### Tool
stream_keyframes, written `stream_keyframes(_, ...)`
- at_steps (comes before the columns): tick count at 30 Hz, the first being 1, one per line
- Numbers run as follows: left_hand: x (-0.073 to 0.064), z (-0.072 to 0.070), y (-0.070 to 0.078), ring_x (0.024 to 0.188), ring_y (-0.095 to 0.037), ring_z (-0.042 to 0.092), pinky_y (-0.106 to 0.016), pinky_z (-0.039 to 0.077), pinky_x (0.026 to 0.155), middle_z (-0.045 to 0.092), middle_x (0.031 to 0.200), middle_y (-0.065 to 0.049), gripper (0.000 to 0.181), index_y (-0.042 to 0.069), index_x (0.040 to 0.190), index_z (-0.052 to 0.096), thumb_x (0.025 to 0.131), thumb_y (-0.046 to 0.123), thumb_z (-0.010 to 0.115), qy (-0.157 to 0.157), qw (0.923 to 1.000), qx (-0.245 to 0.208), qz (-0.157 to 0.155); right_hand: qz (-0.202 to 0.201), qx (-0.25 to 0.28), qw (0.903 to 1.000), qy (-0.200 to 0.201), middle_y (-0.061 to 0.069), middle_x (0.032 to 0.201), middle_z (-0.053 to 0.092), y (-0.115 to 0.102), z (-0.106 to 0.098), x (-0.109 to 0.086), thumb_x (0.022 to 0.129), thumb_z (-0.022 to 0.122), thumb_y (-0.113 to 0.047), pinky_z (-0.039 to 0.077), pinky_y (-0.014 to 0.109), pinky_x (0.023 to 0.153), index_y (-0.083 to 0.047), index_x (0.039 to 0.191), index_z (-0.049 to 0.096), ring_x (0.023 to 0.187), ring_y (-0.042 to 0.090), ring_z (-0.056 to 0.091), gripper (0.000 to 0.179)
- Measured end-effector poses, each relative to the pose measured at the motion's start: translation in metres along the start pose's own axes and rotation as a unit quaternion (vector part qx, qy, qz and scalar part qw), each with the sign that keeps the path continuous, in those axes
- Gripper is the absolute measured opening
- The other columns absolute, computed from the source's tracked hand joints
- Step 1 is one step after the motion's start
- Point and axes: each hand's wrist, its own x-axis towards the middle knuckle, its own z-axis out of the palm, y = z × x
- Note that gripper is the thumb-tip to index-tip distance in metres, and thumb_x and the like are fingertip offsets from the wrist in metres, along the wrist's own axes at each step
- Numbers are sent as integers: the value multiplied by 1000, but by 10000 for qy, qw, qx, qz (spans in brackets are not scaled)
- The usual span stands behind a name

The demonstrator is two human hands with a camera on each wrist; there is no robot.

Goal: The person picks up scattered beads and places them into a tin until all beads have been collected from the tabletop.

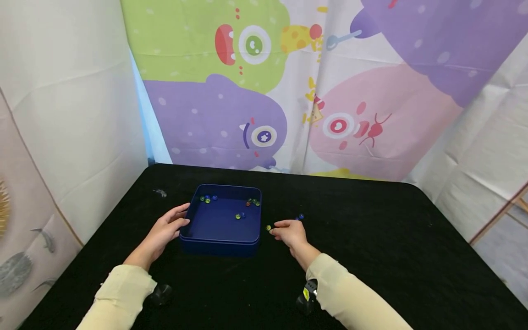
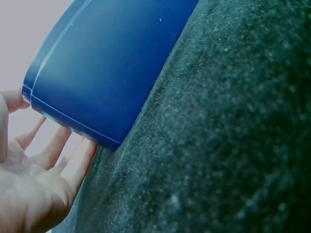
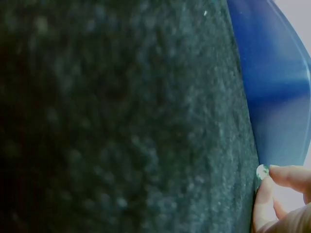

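Note:
A dark blue rectangular box (image 1: 220, 250), open at the top, stands on the black table with several glass marbles inside. My left hand (image 1: 165, 231) rests against its left side; in the left wrist view the fingers (image 2: 53, 145) reach out along the box wall (image 2: 112, 68). Just outside the right wall, my right hand (image 1: 290, 234) pinches a yellow-green marble (image 1: 268, 228) at the tips of thumb and forefinger. The right wrist view shows this marble (image 3: 262, 171) at the fingertips, low beside the box (image 3: 277, 73).
Beyond the right hand lie blue marbles (image 1: 301, 216), one partly covered by the fingers. Inside the box, marbles sit in clusters at the back left, the back right and the middle. A small clear scrap (image 1: 160, 193) lies at the table's far left. A printed curtain (image 1: 214, 123) hangs behind.

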Motion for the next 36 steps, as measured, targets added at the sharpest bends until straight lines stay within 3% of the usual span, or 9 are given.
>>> stream_keyframes(5, 1, 0, 0, 131, -39, 28, -55, 26, 105, 22, 148, -21, 56, 13, 148, 24, 97, 23, 46, 26, 10000, -39, 44, -110, -56, 9999, -94, 17, 94, 68, -1, 1, 4, 80, 67, 4, 55, 29, 65, 8, 103, 66, 67, 16, 64, 24)
stream_keyframes(19, 0, 1, 2, 133, -40, 25, -56, 24, 105, 21, 149, -21, 57, 14, 148, 23, 97, 25, 45, -19, 10000, -13, 17, -251, -156, 9995, -63, 13, 86, 69, 1, 9, 11, 78, 68, 4, 55, 26, 61, 6, 89, 70, 64, 12, 63, 11)
stream_keyframes(23, 0, 1, 2, 133, -40, 25, -56, 24, 105, 20, 149, -21, 57, 14, 148, 23, 97, 26, 45, -43, 10000, -16, -14, -18, 425, 9991, -60, 13, 91, 68, 4, 6, 13, 80, 68, 2, 55, 26, 67, 5, 93, 69, 69, 13, 64, 13)
stream_keyframes(28, 0, 1, 1, 133, -39, 25, -55, 24, 105, 20, 149, -21, 56, 14, 148, 22, 98, 25, 45, -57, 10000, -44, -19, 235, 1357, 9904, 75, 13, 96, 67, 7, 3, 15, 82, 67, 0, 54, 26, 73, 6, 99, 67, 78, 14, 65, 19)
stream_keyframes(36, -1, 0, 0, 133, -40, 26, -56, 25, 105, 21, 149, -21, 56, 14, 148, 23, 98, 25, 45, -28, 10000, -17, 0, 121, 1988, 9796, 249, 11, 92, 68, 7, 2, 14, 81, 68, 1, 55, 25, 72, 8, 100, 65, 80, 17, 65, 21)
